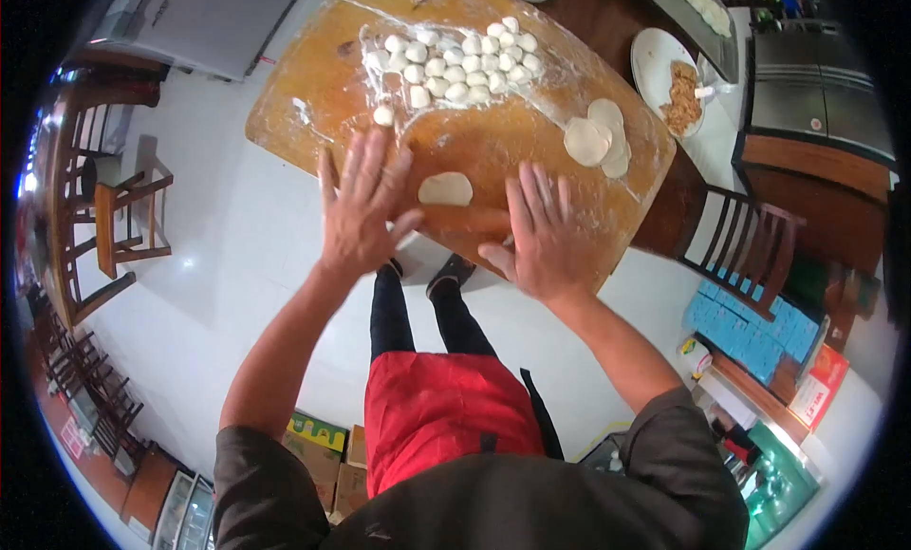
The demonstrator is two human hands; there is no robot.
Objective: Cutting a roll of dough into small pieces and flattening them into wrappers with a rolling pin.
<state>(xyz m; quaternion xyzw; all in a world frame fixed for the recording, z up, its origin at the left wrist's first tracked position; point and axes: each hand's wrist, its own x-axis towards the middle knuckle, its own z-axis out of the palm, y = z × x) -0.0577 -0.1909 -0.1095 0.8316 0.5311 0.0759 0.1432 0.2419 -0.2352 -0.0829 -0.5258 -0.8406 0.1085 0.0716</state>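
On a floured wooden board point(498, 141) lies a flat oval piece of dough point(446, 189) between my hands. Just below it a wooden rolling pin point(466, 220) runs crosswise. My left hand point(366, 208) and my right hand point(541, 233) lie palm down at the two ends of the pin, fingers spread and not wrapped around it. A single dough ball point(383, 116) sits just beyond my left fingertips. Farther back are many floured dough pieces point(455, 73) in a cluster. Overlapping round wrappers point(589, 141) lie at the right.
A white plate with brown filling point(682, 98) stands beyond the board's right edge, near a metal tray point(719, 44). A wooden chair point(744, 244) is at the right, a wooden stool point(117, 219) at the left. Cardboard boxes point(320, 454) stand behind my left side.
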